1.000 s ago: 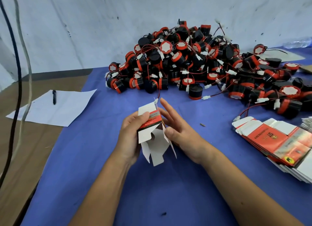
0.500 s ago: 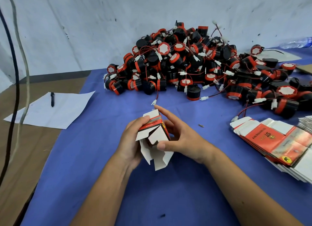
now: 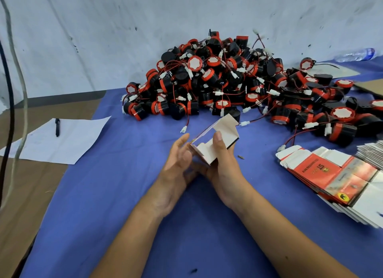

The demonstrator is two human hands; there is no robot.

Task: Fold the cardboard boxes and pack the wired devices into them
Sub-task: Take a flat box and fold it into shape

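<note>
A small cardboard box (image 3: pixel 222 132), white inside, is held above the blue cloth with its open end and flaps facing up. My right hand (image 3: pixel 222 163) grips it, thumb pressed inside against a wall. My left hand (image 3: pixel 178 163) lies against the box's left side with fingers nearly straight. A large pile of black-and-red wired devices (image 3: pixel 238 87) fills the far side of the table. A stack of flat red-and-white boxes (image 3: pixel 335 174) lies at the right.
A white sheet of paper (image 3: pixel 68 141) with a black pen (image 3: pixel 57 127) on it rests at the left, partly off the blue cloth (image 3: pixel 124 205). Cables (image 3: pixel 12 91) hang at the far left. A plastic bottle (image 3: pixel 356 54) lies at the back right.
The box has been turned over so its open end faces up. My right hand has taken the grip on it, and my left hand's fingers have straightened beside it.
</note>
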